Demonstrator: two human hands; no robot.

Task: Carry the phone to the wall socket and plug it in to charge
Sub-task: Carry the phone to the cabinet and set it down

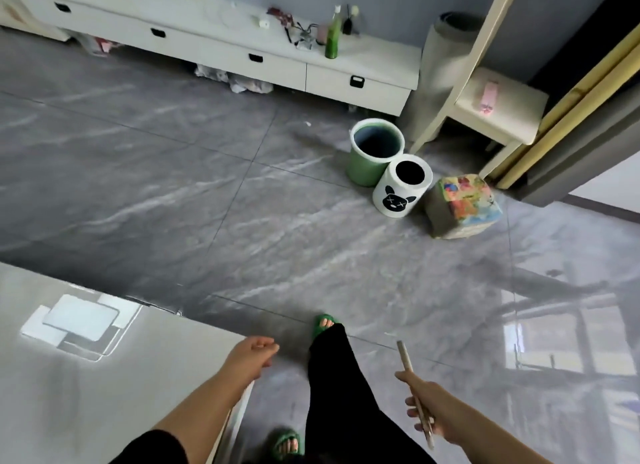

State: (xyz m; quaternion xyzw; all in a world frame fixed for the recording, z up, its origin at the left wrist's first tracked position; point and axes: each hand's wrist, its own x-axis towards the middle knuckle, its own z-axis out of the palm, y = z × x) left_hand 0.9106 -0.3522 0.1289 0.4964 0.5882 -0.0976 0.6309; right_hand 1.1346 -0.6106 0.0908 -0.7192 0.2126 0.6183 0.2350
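My right hand [427, 410] grips the phone [406, 358], a thin slab seen edge-on that points forward over the grey tiled floor at the lower right. My left hand [254, 354] hangs loosely curled and holds nothing, just past the corner of a glossy grey table [104, 377]. Between the hands I see my legs in black trousers and green slippers [323, 326]. No wall socket or charger cable shows clearly in this view.
A long white drawer cabinet [277, 68] runs along the far wall, with a green bottle [331, 37] and clutter on top. A green bin [372, 152], a white panda-print bin [401, 186] and a colourful cube [464, 205] stand on the floor at right, near a cream stool [498, 107].
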